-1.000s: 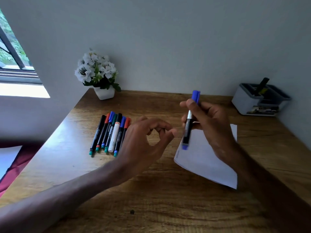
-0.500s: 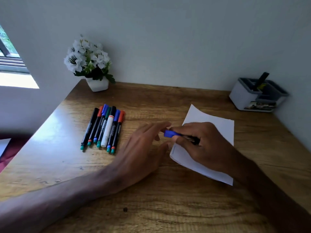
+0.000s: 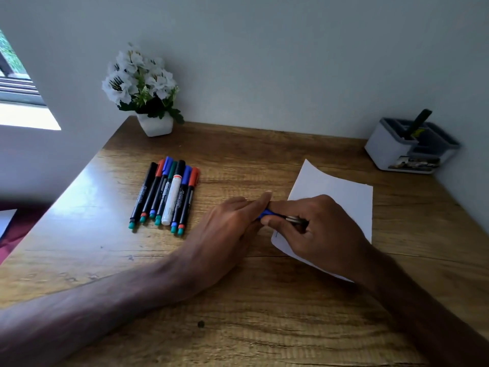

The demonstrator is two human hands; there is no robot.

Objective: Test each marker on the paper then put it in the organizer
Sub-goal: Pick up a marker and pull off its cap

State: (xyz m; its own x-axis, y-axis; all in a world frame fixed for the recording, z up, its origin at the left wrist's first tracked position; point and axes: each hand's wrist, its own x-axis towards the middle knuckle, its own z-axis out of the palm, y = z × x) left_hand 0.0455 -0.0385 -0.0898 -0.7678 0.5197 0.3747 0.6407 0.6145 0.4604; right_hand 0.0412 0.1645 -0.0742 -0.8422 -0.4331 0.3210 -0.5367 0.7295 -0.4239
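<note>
While your right hand [image 3: 320, 231] clamps the blue marker [image 3: 292, 220] over the paper [image 3: 344, 189] edge and your left hand [image 3: 230, 226] pinches its cap [image 3: 266, 214], a jerky pull could streak the worktop [image 3: 238, 313].

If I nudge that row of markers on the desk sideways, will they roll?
Likely yes: the markers look round and lie loose on the glossy desk. Packed side by side, they may bump each other first. Slim, so probably light.
</note>
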